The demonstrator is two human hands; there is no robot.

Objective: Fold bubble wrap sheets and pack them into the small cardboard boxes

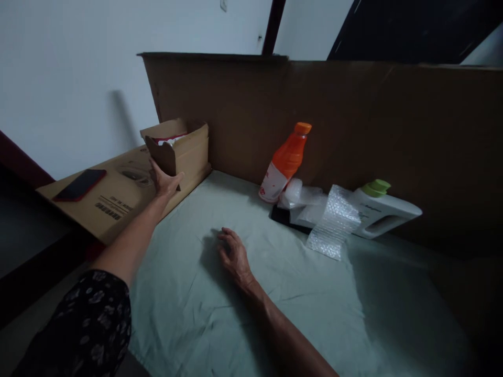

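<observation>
At the left, my left hand (pixel 165 183) grips the near end of an open-topped cardboard box (pixel 191 155), thumb on its right side and the other fingers along its left edge. Something red and white (pixel 171 140) shows inside the box; the rest of the contents is hidden. My right hand (pixel 234 256) hovers over or rests on the pale green cloth (pixel 298 309), fingers loosely bent and nothing in them. I cannot tell whether it touches the cloth. Nearest to it on the right is a tilted orange bottle (pixel 286 162) with a white label.
A white jug with a green cap (pixel 387 212) lies on its side beside bubble wrap (pixel 334 222) and a dark flat object (pixel 291 218). A phone (pixel 80 185) lies on the flat cardboard (pixel 121 183) at left. Along the back stands a tall cardboard panel (pixel 243 104).
</observation>
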